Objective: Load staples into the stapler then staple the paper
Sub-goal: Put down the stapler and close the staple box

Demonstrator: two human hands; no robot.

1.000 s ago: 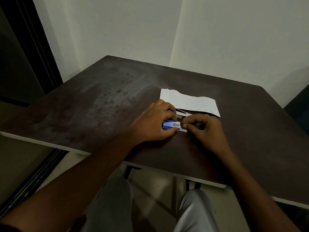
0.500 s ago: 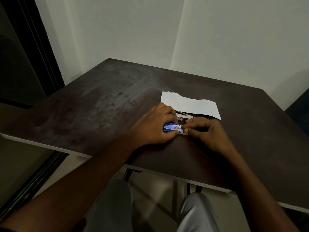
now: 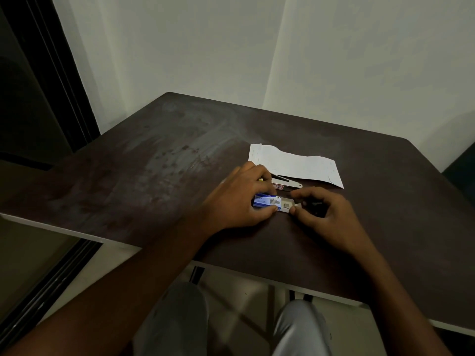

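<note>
Staple box (image 3: 264, 202) is sitting near the front-middle of the dark table (image 3: 144, 176), and both hands are working on it. Going left to right: left hand (image 3: 236, 201) is clamping the blue-and-white sleeve of the box, thumb on the near edge and fingers curled over the top, pinning it to the tabletop. Inner tray (image 3: 287, 205) is sticking out of the sleeve's right end, partly slid open, with what looks like a small grey block of staples (image 3: 285, 206) showing inside; too small to be sure. Right hand (image 3: 321, 214) is pinching the tray's outer end between thumb and forefinger, remaining fingers loosely curled; I'm reading this as the pull-out step. Just behind the hands, the stapler (image 3: 286, 183) is lying flat on the table, a silvery arm pointing right with a red-and-white label; mostly hidden by the left hand, so I cannot tell whether its magazine is open. Paper (image 3: 293, 163) is lying flat further back and to the right, its near edge just beside the stapler, nobody touching it. Progress judgement: early, still getting at the staples. Nothing is showing as loaded, nothing stapled. Remaining: taking 1 strip out of the tray, opening the stapler, seating the strip, closing it, then positioning the paper and pressing down.
</note>
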